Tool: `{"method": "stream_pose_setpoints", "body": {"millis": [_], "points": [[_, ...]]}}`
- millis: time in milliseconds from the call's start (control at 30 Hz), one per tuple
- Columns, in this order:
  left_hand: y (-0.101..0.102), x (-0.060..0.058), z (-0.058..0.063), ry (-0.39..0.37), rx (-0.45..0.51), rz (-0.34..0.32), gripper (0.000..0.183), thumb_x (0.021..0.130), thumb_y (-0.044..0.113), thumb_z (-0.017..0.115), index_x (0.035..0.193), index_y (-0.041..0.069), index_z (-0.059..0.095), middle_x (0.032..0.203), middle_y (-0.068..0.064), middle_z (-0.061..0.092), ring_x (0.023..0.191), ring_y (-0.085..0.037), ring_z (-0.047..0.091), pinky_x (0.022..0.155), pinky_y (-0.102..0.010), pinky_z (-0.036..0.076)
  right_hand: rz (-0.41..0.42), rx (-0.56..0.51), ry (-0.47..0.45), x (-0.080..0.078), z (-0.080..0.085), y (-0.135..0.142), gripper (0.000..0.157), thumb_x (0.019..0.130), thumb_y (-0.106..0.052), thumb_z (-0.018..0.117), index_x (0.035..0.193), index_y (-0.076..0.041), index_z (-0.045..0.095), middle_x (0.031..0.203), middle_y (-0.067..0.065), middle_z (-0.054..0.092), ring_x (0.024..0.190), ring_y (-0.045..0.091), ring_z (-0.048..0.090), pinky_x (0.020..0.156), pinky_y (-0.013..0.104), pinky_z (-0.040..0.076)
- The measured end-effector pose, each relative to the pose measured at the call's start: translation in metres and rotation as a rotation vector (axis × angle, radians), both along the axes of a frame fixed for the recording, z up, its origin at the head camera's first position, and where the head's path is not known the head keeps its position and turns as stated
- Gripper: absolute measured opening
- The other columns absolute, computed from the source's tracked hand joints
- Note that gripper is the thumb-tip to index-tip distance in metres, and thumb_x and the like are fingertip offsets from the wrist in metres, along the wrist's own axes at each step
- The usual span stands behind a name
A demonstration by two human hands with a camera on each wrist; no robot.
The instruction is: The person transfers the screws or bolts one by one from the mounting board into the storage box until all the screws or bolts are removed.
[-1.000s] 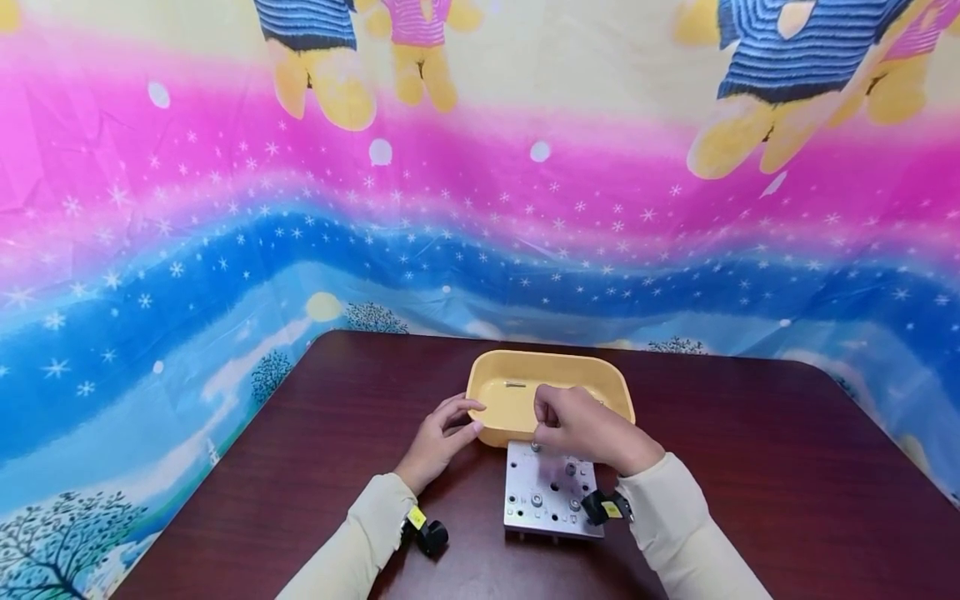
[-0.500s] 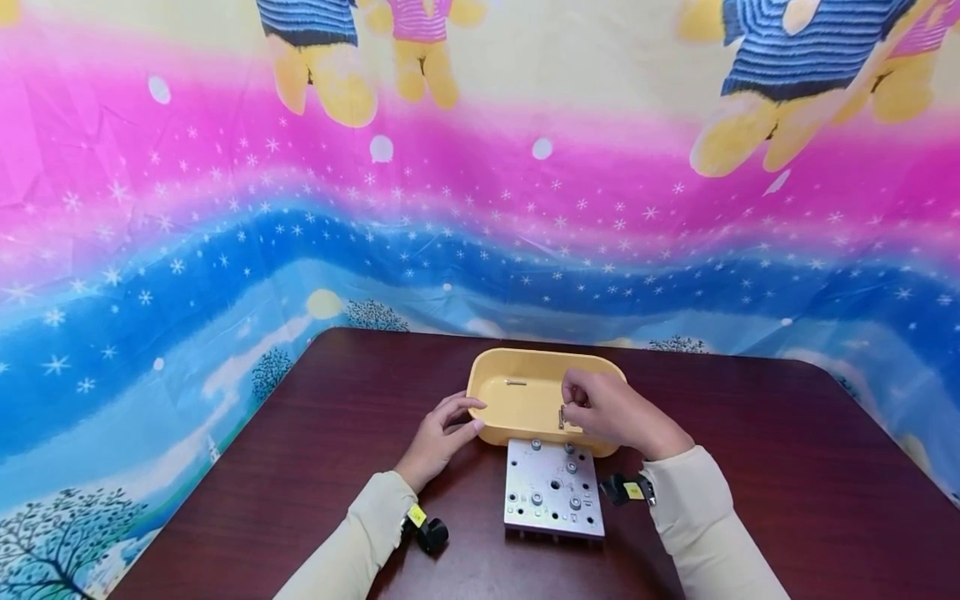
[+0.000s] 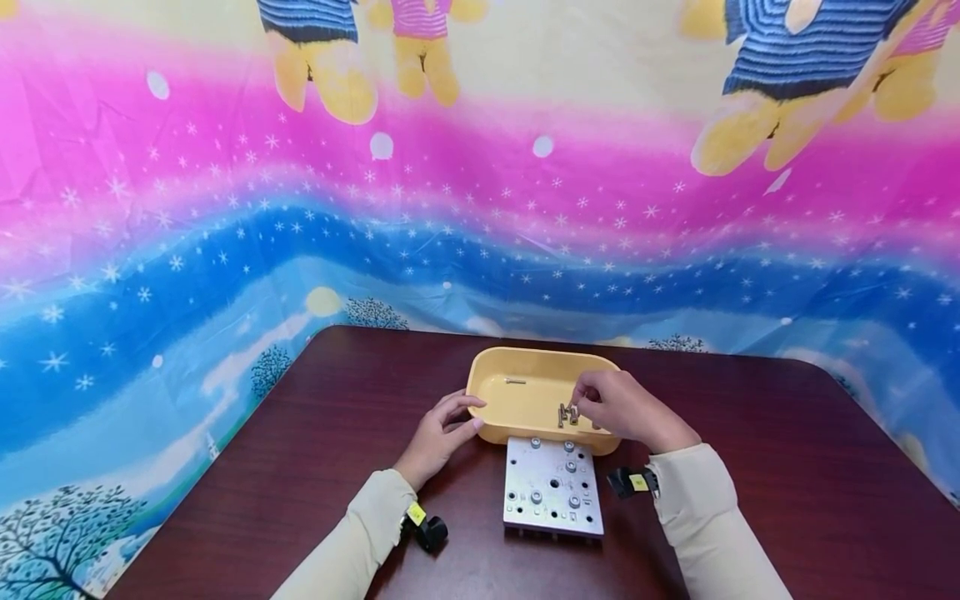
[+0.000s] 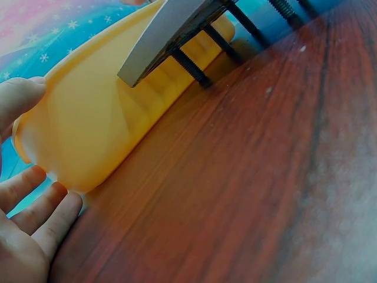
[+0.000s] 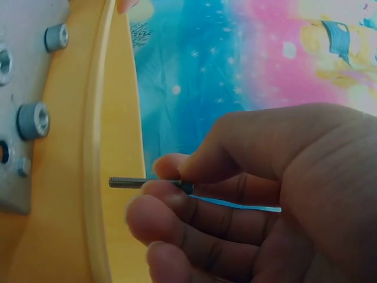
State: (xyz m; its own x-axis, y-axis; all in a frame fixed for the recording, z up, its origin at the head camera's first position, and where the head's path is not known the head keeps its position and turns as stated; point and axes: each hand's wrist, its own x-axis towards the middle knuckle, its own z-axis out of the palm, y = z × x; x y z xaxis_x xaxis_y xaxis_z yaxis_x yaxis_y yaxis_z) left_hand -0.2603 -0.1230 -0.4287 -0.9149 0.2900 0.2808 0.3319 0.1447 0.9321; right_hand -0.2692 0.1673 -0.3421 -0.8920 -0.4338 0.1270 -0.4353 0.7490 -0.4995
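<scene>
My left hand [image 3: 437, 440] holds the left end of a yellow bin [image 3: 487, 367]; a fingertip overlaps the rim. In the left wrist view the thumb lies at the rim, the other fingers at the end wall. Over the bin's right part, my right hand [image 3: 626, 408] pinches a screw [image 5: 126, 183] between thumb and forefinger, its threaded end pointing away from the palm in the right wrist view. Several screws [image 3: 562, 415] lie below this hand, and one more screw [image 3: 515, 381] lies farther left. Some of the bin floor is hidden by the hand.
A metal plate [image 3: 536, 468] with holes and several socket-head screws [image 5: 35, 121] stands right against the bin's front. Threaded shanks [image 4: 191, 68] stick out beneath it. The dark wooden table [image 3: 375, 383] ends at a printed cloth [image 3: 450, 250].
My right hand has moved right, from over the plate's far edge to the bin's right part, uncovering the plate and screws in the bin. The left hand has stayed at the bin.
</scene>
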Motion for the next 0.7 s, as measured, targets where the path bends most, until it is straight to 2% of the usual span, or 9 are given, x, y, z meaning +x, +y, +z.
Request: {"method": "stream_pose_setpoints", "body": {"millis": [167,333,467,700], "points": [[0.0,0.001,0.001,0.003,-0.003,-0.003,0.032,0.094,0.014,0.064,0.122,-0.001,0.061,0.145,-0.023,0.039,0.132,-0.031,0.043,0.102,-0.051,0.041,-0.029,0.018,-0.043,-0.003,-0.006,0.001,0.015,0.093,-0.006,0.054,0.091,-0.007,0.069,0.077,0.001,0.063,0.06,0.012,0.058,0.052,0.029,0.048],[0.0,0.001,0.001,0.003,-0.001,-0.006,0.033,0.094,0.014,0.064,0.122,-0.001,0.06,0.145,-0.023,0.039,0.132,-0.031,0.043,0.103,-0.05,0.041,-0.035,0.054,-0.019,-0.007,-0.01,0.001,0.015,0.091,-0.003,0.055,0.092,-0.006,0.07,0.079,0.003,0.062,0.059,0.013,0.053,0.053,0.029,0.045],[-0.001,0.0,0.001,0.0,-0.005,-0.01,0.033,0.094,0.016,0.064,0.123,-0.001,0.06,0.146,-0.023,0.039,0.132,-0.031,0.043,0.103,-0.05,0.041,-0.058,0.082,0.016,-0.011,-0.016,0.003,0.014,0.089,0.0,0.056,0.089,-0.005,0.069,0.076,0.002,0.058,0.056,0.014,0.045,0.054,0.028,0.042],[-0.001,0.0,0.0,-0.008,-0.002,-0.007,0.034,0.094,0.016,0.064,0.123,0.0,0.06,0.146,-0.021,0.04,0.132,-0.03,0.043,0.103,-0.049,0.041,-0.068,0.094,0.06,-0.021,-0.032,0.004,0.012,0.081,0.005,0.056,0.08,-0.004,0.064,0.066,0.002,0.051,0.054,0.014,0.041,0.052,0.027,0.038]]}}
